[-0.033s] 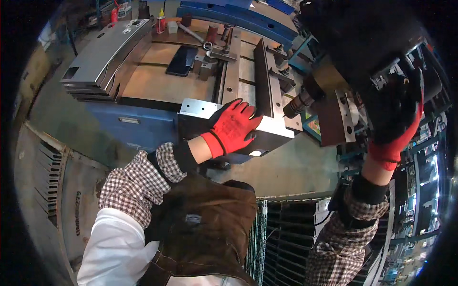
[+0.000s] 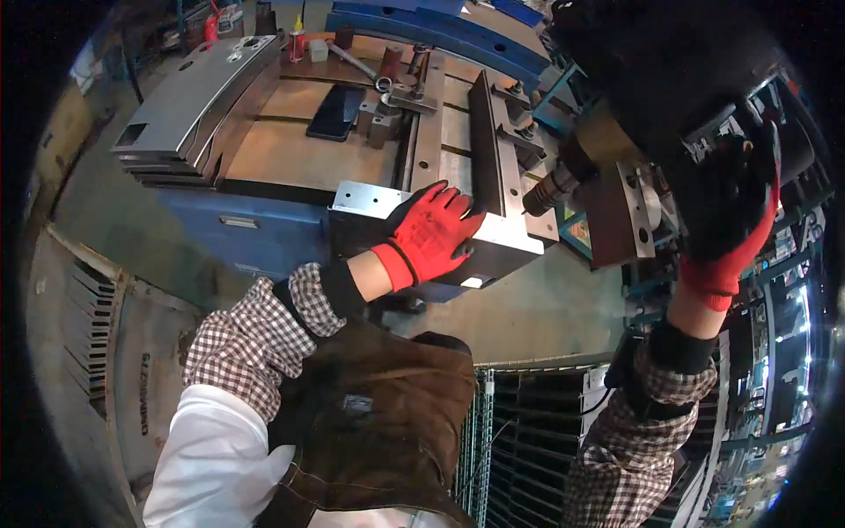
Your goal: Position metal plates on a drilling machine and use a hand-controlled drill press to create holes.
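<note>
My left hand (image 2: 429, 233), in a red and black glove, lies palm down with its fingers spread over a bent metal plate (image 2: 361, 199). This plate has small holes and sits at the front edge of the slotted machine table (image 2: 290, 158). To the right of that hand, the drill spindle (image 2: 553, 191) points down and left, its tip apart from the plate. My right hand (image 2: 735, 233), gloved alike, is raised at the right beside the dark machine head (image 2: 651, 79). Its black fingers merge with the dark parts behind, so their grip is hidden.
A stack of grey metal plates (image 2: 198, 97) lies on the table's left. Around it are a phone (image 2: 336, 112), a hammer (image 2: 352, 62), metal blocks (image 2: 378, 123), and a small bottle with a yellow tip (image 2: 297, 44). A long upright rail (image 2: 482, 132) is clamped along the right side.
</note>
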The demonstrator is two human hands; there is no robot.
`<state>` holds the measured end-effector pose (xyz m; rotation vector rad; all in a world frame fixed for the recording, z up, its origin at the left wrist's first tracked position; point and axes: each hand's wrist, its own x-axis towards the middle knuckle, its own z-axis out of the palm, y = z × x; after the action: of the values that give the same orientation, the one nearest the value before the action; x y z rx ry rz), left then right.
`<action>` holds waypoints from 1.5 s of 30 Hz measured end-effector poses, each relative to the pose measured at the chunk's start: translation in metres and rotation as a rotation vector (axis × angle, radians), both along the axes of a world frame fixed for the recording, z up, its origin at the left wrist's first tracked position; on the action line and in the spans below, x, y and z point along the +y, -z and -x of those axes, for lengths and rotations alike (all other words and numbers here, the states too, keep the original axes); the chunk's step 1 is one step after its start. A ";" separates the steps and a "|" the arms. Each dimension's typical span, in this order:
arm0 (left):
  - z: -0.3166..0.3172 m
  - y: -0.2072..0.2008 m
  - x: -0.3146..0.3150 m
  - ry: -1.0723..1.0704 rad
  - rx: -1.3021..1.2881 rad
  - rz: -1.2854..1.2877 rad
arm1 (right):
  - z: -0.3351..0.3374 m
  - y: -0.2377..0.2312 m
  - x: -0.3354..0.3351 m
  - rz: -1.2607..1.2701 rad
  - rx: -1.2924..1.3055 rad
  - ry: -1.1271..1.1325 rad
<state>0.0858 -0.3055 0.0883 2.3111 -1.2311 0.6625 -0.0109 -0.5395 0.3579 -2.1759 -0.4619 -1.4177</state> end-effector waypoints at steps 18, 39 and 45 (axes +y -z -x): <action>0.000 0.002 -0.002 -0.020 0.012 -0.034 | -0.009 0.030 0.001 -0.350 0.166 -0.329; 0.000 0.003 -0.002 0.004 -0.011 -0.012 | -0.014 0.037 0.003 0.138 -0.002 0.110; 0.000 0.003 -0.002 -0.006 -0.017 -0.004 | -0.015 0.051 -0.006 0.006 0.031 0.102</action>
<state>0.0855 -0.3074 0.0854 2.3177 -1.2349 0.6832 0.0046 -0.5456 0.3067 -2.2513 -0.3497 -1.4352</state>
